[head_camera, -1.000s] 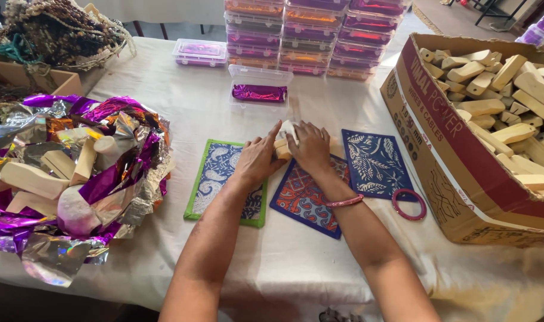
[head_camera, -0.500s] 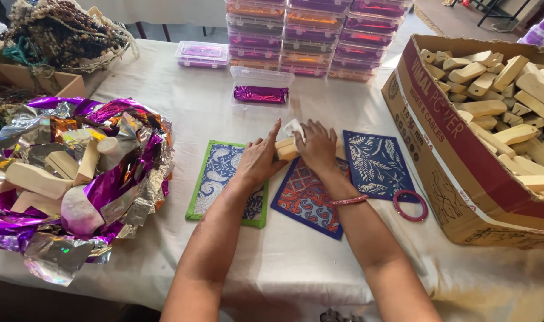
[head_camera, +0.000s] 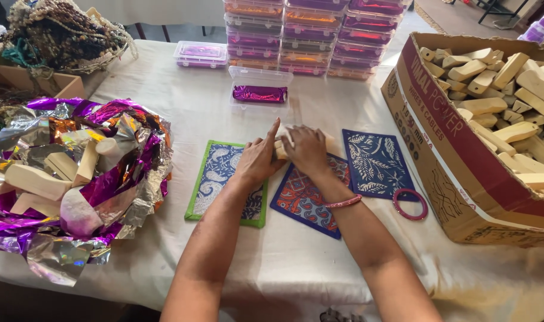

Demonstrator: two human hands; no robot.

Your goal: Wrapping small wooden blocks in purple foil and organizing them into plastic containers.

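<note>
Head view, looking down on a table under a white cloth. Left hand lying on its side, fingers pressed together and stretched forward, index tip raised. Right hand curled palm-down, fingers bent and close together. Between the two, a pale wooden block, mostly hidden: only a small end showing in the gap at the left fingertips, the rest under the right fingers. Whether the right fingers pinch the block or merely cover it, impossible to tell. Block resting at the far edge of a red-and-blue patterned fabric mat, with a green-bordered blue-and-white patterned mat under the left wrist and a dark blue mat with white leaf print just right of the right hand. Pink bangle on the right wrist; a second pink ring lying loose near the blue mat's corner. Beyond the hands, an open clear plastic box holding a purple foil-wrapped bar, then stacks of filled clear boxes. At the right, a brown cardboard carton of bare wooden blocks. At the left, a heap of crumpled purple and silver foil with more blocks.
</note>
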